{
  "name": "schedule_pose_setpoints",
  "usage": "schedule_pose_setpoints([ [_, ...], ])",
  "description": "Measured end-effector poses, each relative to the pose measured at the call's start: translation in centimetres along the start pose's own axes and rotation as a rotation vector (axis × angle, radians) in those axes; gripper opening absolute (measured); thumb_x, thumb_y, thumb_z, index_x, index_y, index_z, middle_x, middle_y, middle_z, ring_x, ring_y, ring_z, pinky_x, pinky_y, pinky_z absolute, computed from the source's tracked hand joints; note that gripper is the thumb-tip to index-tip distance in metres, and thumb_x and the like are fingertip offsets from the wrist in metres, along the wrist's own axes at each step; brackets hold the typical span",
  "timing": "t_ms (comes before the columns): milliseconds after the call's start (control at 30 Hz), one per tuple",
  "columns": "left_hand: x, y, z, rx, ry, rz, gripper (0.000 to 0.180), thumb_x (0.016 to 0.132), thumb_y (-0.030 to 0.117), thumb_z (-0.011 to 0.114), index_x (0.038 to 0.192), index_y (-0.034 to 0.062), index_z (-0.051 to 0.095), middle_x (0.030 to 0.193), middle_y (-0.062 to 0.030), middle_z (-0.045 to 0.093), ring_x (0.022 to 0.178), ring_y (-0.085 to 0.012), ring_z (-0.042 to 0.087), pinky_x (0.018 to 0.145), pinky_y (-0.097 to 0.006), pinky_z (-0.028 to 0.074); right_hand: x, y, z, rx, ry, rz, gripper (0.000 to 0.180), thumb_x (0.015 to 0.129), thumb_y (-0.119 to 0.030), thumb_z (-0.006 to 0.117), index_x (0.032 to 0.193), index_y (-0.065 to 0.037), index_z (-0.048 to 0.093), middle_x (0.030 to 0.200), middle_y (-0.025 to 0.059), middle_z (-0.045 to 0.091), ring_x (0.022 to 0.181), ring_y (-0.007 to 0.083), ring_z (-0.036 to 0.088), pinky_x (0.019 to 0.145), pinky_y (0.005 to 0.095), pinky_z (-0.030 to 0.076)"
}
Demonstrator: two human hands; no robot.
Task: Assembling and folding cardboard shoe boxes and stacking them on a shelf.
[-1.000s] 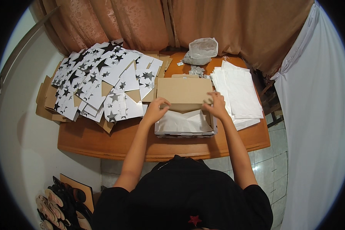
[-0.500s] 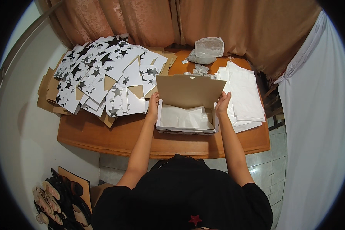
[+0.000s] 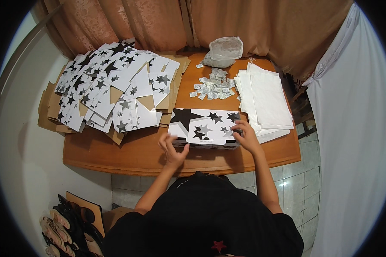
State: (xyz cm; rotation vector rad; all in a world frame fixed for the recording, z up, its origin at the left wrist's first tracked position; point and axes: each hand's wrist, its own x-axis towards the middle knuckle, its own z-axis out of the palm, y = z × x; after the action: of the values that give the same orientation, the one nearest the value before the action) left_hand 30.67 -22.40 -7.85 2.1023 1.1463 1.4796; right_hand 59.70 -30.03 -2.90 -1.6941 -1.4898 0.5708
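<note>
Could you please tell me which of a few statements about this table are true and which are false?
1. The box has its lid down. True.
2. The right hand is at the box's right end. True.
3. The left hand is above the sachets. False: it is by the box's near left corner.
4. The sachets lie between the box and the curtain. True.
5. The paper is left of the box. False: it is to the right.

Curtains (image 3: 236,21), sandals (image 3: 61,218): probably a home.
</note>
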Motion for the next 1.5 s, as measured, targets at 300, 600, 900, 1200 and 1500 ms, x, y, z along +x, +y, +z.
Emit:
schedule_pose_setpoints([
  [300,-3.2,0.9,2.6,0.289,-0.339,0.114,0.042,0.071,0.027,0.066,0.105,0.0051,0.055,0.112,-0.0234,0.040,0.110,-0.0373,0.033,0.090,-0.049,0.023,-1.6,-4.7,4.8,-0.674,0.119,0.013,0.065,0.064,-0.055,0.067,0.114,-0.013,0.058,0.122,0.0191,0.045,0.112,0.0442,0.038,0.090,0.0540,0.034],
  [600,-1.9,0.8,3.7,0.110,-0.397,0.031,0.045,0.072,0.018,0.064,0.115,0.0087,0.054,0.123,-0.0253,0.030,0.116,-0.0421,0.026,0.097,-0.050,0.025,-0.8,-2.3,6.4,-0.654,0.286,-0.096,0.061,0.067,-0.052,0.067,0.115,-0.014,0.059,0.119,0.0206,0.048,0.109,0.0492,0.037,0.090,0.0542,0.035],
  [900,-2.4,-0.8,3.4,0.083,-0.407,0.088,0.042,0.071,0.010,0.063,0.112,0.0176,0.060,0.125,-0.0172,0.032,0.125,-0.0381,0.027,0.101,-0.046,0.027,-0.4,-1.7,7.3,-0.745,0.410,-0.136,0.051,0.069,-0.050,0.066,0.111,-0.022,0.062,0.116,0.0163,0.051,0.106,0.0443,0.043,0.090,0.0531,0.036],
  [1200,0.4,-2.4,2.8,0.246,-0.248,0.095,0.039,0.076,0.022,0.063,0.115,0.0228,0.058,0.132,-0.0108,0.033,0.127,-0.0322,0.024,0.101,-0.055,0.015,-0.5,0.3,7.9,-0.712,0.435,-0.242,0.047,0.070,-0.043,0.068,0.111,-0.021,0.062,0.118,0.0147,0.050,0.109,0.0474,0.039,0.091,0.0574,0.033],
  [1500,3.0,-4.0,4.1,0.139,-0.221,0.091,0.025,0.078,0.033,0.064,0.103,0.0301,0.067,0.136,-0.0025,0.039,0.130,-0.0324,0.022,0.101,-0.059,0.008,-0.7,1.4,8.5,-0.697,0.447,-0.238,0.046,0.073,-0.043,0.065,0.114,-0.024,0.060,0.123,0.0132,0.048,0.116,0.0513,0.033,0.093,0.0601,0.030],
])
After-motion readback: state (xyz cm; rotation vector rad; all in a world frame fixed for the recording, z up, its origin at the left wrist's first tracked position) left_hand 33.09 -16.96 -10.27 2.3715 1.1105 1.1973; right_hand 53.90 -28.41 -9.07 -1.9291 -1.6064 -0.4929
